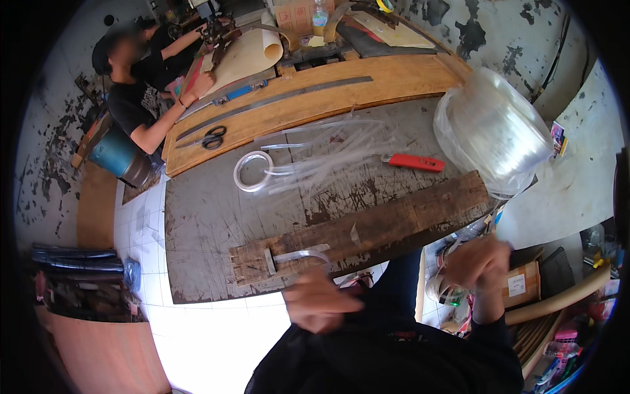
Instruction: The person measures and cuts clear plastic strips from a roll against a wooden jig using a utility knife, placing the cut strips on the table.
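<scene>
My left hand [321, 302], blurred by motion, is at the table's near edge with its fingers drawn together. A clear plastic strip [302, 254] curves off the wooden board toward it; whether the fingers grip the strip is hidden. A small metal piece [270, 261] stands on the board's left end, at the strip's other end. My right hand [478, 262] is curled closed beyond the table's right edge, also blurred, and I cannot make out what it holds. Just above it sits a large roll of clear plastic strip [502, 128], partly wrapped in a bag. The worn wooden board [394, 217] lies along the near edge.
On the grey tabletop [210, 223] lie a tape roll [254, 152], a red cutter [415, 162] and loose clear strips [321, 157]. Scissors [211, 138] and a long metal ruler [282, 102] rest behind. A person [134, 98] works at the far left. A cardboard box [522, 284] stands right.
</scene>
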A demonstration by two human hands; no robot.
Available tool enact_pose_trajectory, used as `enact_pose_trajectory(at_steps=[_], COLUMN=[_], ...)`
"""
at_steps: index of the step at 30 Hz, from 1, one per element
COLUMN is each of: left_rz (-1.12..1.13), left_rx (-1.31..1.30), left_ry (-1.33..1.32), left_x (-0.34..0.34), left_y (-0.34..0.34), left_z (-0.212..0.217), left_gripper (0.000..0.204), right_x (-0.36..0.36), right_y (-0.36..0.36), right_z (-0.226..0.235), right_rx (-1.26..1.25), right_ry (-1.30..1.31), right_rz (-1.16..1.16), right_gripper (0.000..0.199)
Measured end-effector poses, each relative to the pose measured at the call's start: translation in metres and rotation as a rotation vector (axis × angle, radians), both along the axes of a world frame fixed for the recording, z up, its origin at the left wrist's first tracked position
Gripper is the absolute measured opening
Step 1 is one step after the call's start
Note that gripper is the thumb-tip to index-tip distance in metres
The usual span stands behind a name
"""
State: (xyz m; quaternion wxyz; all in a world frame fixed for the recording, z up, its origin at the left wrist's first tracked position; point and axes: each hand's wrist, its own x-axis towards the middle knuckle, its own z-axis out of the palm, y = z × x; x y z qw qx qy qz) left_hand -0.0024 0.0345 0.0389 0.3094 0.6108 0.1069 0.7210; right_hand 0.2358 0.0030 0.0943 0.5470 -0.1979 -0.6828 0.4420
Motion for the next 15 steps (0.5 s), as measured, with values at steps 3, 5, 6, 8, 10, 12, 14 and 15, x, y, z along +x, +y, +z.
enact_pose_trajectory(at_steps=[3, 5, 6, 8, 10, 12, 14, 15], left_rz=[0.213, 0.211, 0.228, 0.276, 0.365, 0.355, 0.539, 0.693], left_rx=[0.128, 0.243, 0.351, 0.505, 0.578, 0.636, 0.453, 0.311], left_ry=[-0.278, -0.444, -0.575, -0.579, -0.685, -0.761, -0.338, 0.006], left_x=[0.004, -0.005, -0.003, -0.006, 0.011, 0.017, 0.027, 0.034], left_y=[0.014, 0.014, 0.019, 0.028, 0.050, 0.071, 0.101, 0.114], left_z=[0.027, 0.050, 0.062, 0.078, 0.093, 0.095, 0.089, 0.090], left_gripper=[0.018, 0.017, 0.025, 0.027, 0.029, 0.035, 0.032, 0.032], right_x=[0.017, 0.015, 0.014, 0.008, 0.000, -0.010, -0.018, -0.021], right_y=[-0.009, -0.016, -0.016, -0.010, -0.009, -0.009, -0.010, -0.011], right_z=[-0.012, -0.016, -0.019, -0.021, -0.020, -0.019, -0.025, -0.026], right_rx=[-0.085, -0.160, -0.160, -0.135, -0.204, -0.270, -0.393, -0.415], right_ry=[0.229, 0.199, 0.200, -0.145, -0.287, -0.424, -0.447, -0.473], right_rz=[-0.244, -0.252, -0.254, -0.197, -0.228, -0.249, -0.227, -0.233], right_gripper=[0.034, 0.035, 0.035, 0.028, 0.023, 0.021, 0.022, 0.022])
